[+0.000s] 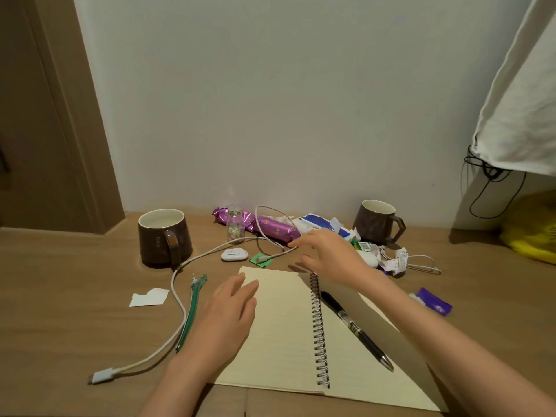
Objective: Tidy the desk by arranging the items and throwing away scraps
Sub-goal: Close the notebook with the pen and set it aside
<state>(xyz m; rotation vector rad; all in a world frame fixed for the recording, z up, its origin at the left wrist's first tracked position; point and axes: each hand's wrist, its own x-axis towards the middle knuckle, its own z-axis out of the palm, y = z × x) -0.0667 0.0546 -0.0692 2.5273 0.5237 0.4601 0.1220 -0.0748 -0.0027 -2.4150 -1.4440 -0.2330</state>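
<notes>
An open spiral notebook [285,326] lies in front of me on the wooden desk [60,296], with a black pen [355,329] on its right page. My left hand [228,314] rests flat on the left page, fingers relaxed. My right hand [328,254] reaches past the notebook's top edge with fingers stretched out; its fingertips touch a white cable [180,284] near the purple snack packet [270,227]. The cable runs left and down to a plug [102,376]. Scraps lie about: a torn white paper [149,297], a green scrap [261,260], crumpled paper [397,260].
Two brown mugs stand at the left [164,236] and the back right [377,221]. A small glass bottle [235,225], a white gadget [233,254], a green clip-like tool [192,311], a purple wrapper [436,302], a tissue pack [319,224] and a yellow bag [532,236] are around.
</notes>
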